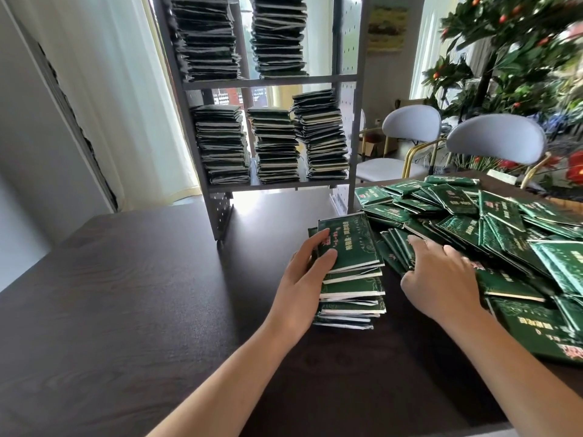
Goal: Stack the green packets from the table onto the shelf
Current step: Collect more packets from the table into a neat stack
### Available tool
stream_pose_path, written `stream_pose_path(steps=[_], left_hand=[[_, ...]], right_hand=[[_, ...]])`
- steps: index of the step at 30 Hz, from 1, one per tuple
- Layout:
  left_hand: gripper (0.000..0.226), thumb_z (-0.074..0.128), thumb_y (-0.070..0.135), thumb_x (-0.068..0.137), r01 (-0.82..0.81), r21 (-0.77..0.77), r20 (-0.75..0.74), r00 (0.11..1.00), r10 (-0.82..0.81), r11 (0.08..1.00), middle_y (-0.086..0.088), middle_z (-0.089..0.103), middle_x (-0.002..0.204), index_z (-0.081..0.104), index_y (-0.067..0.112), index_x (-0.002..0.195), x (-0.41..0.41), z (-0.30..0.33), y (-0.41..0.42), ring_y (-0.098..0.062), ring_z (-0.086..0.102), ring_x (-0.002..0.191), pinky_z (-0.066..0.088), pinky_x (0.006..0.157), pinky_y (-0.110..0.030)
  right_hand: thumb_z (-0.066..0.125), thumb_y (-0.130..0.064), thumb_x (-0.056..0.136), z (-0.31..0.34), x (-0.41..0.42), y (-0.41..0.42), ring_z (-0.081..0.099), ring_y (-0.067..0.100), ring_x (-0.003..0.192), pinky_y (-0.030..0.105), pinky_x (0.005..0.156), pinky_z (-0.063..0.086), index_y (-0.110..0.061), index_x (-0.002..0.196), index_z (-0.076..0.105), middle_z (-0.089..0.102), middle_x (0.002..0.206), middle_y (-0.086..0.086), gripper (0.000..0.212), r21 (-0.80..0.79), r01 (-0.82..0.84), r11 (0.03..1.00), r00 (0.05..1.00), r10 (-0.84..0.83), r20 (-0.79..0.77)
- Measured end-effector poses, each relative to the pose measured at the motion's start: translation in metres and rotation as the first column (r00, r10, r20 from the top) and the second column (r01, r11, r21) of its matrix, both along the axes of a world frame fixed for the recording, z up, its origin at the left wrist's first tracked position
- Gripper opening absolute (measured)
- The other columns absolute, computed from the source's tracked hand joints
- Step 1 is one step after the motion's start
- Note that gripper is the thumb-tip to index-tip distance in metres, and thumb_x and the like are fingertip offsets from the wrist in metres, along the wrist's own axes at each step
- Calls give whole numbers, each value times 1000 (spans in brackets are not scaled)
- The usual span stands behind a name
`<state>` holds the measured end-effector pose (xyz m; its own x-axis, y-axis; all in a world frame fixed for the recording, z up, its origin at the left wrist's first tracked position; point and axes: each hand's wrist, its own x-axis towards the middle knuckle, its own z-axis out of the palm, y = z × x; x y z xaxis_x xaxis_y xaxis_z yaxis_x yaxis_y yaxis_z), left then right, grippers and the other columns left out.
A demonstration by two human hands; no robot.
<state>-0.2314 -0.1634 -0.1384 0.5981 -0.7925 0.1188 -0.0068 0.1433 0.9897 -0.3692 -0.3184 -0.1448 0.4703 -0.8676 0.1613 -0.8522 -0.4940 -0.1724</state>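
Shelf (271, 80) is already being well filled: two tall packet columns are being carried on the upper tier, three shorter ones on the lower tier (277, 183), with headroom left above those three. Counter (142, 279) is still being occupied by a large loose pile of green packets (492, 228) on the right, apparently the bulk of what is left. A small squared stack (350, 279) is being built near the counter's middle, just beside the pile, not yet moved to the shelf. Left hand (304, 272) is being held against the stack's left side, thumb lying on the top packet, fingers wrapped round the edge. Right hand (441, 279) is being rested on the pile's near edge, fingers spread and nearly straight, nothing gripped. Judged roughly midway or later.
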Motion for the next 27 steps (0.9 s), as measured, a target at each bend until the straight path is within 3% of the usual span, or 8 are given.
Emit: stream_pose_path(steps=[5,9,13,17,21,25,27], left_hand=[[47,67,57,69,-15,-1,37,999,15,1000,-1,63,132,68,48,115,1,-2,-1,-20,61,124,42,114,-49],[50,66,56,70,-7,-1,52,999,7,1000,-3,61,133,65,47,119,3,-3,-1,-19,61,122,43,113,-49],[50,66,57,71,-6,10,69,998,5,1000,-3,61,133,64,49,120,4,-4,-1,-20,61,123,43,113,-49],[49,67,55,70,-3,-3,68,998,3,1000,-2,62,134,65,48,118,5,-4,-1,-19,62,122,44,112,-48],[50,67,55,70,4,-5,63,998,-3,1000,-3,61,133,65,47,119,4,-4,-1,-18,63,120,45,112,-47],[48,68,53,73,14,-11,60,998,-14,1000,-3,61,135,65,47,120,4,-4,-1,-20,63,121,46,111,-47],[40,70,43,82,13,-10,60,998,-13,1000,-4,60,137,65,43,122,5,-5,-1,-18,64,120,48,108,-41]], right_hand=[[58,-17,91,1,-2,8,63,27,112,55,120,24,-23,143,53,73,109,2,52,-172,-9,985,999,18,51],[61,-27,96,10,-3,18,67,21,100,48,121,21,-28,136,61,74,88,-1,40,-176,-40,984,986,67,151],[68,-28,93,19,-3,24,67,24,87,46,114,28,-26,115,74,65,67,-5,23,-240,-53,969,940,130,317],[71,-24,91,30,-2,34,62,22,71,45,101,42,-22,108,76,52,60,-11,18,-208,-68,976,881,156,446],[66,-26,95,34,-4,36,53,13,42,51,90,53,-26,116,73,62,62,0,23,-32,-74,997,849,80,522],[68,-18,92,40,-6,35,57,20,42,33,61,52,-26,104,76,66,59,-2,17,24,-35,999,842,17,540],[71,-16,90,44,-6,35,62,22,50,33,60,54,-26,99,77,69,64,-2,15,49,-27,998,820,-6,573]])
